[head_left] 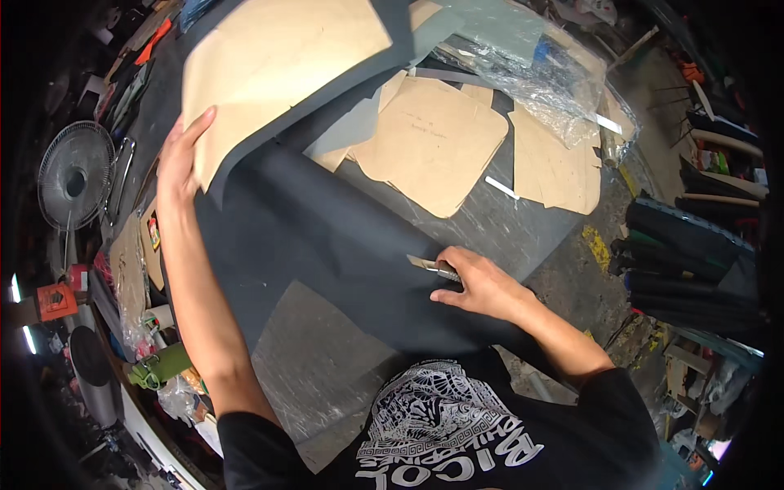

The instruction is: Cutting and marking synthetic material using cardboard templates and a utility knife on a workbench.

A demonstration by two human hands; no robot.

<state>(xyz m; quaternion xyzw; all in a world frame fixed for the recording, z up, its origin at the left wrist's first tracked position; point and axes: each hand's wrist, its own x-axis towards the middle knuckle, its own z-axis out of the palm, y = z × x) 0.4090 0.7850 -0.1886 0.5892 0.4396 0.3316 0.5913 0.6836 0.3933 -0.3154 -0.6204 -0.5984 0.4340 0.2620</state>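
A scuffed grey worktable (523, 229) carries a wide sheet of black material (327, 245) spread across most of its top. Tan cardboard templates (433, 143) with rounded corners lie side by side on the far half, one large template (278, 65) resting on the black sheet's folded edge. Crumpled clear plastic wrap (539, 73) sits at the far end, beside the templates.

Dim, warm overhead light, glare on clear plastic wrap (539, 69), heavy fisheye bending, black vignetted corners, soft blurry rim.
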